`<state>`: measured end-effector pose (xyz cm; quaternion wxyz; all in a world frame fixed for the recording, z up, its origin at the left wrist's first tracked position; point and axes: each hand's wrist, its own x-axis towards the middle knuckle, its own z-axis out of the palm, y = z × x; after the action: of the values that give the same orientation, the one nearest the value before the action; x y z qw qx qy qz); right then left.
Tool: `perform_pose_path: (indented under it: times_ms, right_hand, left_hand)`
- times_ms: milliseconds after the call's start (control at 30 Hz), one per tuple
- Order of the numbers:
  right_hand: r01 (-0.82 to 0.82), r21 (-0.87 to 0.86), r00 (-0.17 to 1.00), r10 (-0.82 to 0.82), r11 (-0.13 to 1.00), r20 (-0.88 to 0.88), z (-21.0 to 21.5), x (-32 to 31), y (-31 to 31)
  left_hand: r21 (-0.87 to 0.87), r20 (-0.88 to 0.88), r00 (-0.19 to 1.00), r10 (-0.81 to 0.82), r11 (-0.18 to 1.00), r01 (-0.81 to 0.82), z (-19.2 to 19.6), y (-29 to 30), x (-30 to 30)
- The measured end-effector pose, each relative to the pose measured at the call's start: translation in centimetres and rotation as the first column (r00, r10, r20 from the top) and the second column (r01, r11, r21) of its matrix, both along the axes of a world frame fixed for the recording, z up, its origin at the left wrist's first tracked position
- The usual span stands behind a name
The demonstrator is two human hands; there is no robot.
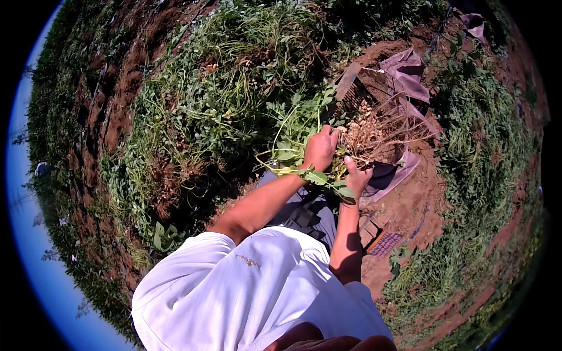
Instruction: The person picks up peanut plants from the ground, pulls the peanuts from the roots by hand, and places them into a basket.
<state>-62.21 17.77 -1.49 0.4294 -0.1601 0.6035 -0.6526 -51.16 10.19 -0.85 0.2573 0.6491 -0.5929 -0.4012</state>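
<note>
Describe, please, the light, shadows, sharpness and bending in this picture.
Head view: hard sunlight, white shirt very bright; head view: dark shadow on the right forearm; head view: left hand and right hand fairly clear; head view: sky bent into a curved strip at left.

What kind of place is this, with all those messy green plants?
It looks like a farm field, probably one for growing peanuts. You can see bare reddish-brown soil, big heaps of leafy green plants, and what look like pale peanut pods among thin roots.
</note>
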Motion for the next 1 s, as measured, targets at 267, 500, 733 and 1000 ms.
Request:
perform_pose_path:
  times_ms: [267, 500, 733, 1000]
  right_hand:
    - [0.045, 0.153, 0.998, -0.037, 0.987, -0.056, -1.5, -2.4, 1.7]
    - [0.099, 0.096, 0.909, -0.129, 0.990, 0.396, -3.8, -7.7, 7.2]
    - [0.001, 0.017, 0.935, -0.007, 1.000, 0.355, -5.1, -8.5, 8.1]
    - [-0.191, 0.016, 0.905, 0.169, 0.982, 0.390, -4.9, -10.7, 9.4]
  left_hand:
    - [0.072, -0.211, 0.957, -0.197, 0.974, 0.217, -1.1, -1.6, -0.9]
    - [0.455, -0.785, 0.548, 0.288, 0.869, 0.196, 0.2, -9.8, 1.9]
    - [-0.307, -0.076, 0.849, -0.524, 0.822, 0.480, -4.8, -8.6, -3.7]
    - [0.543, -0.839, 0.459, 0.293, 0.501, 0.673, -3.9, -1.6, -2.0]
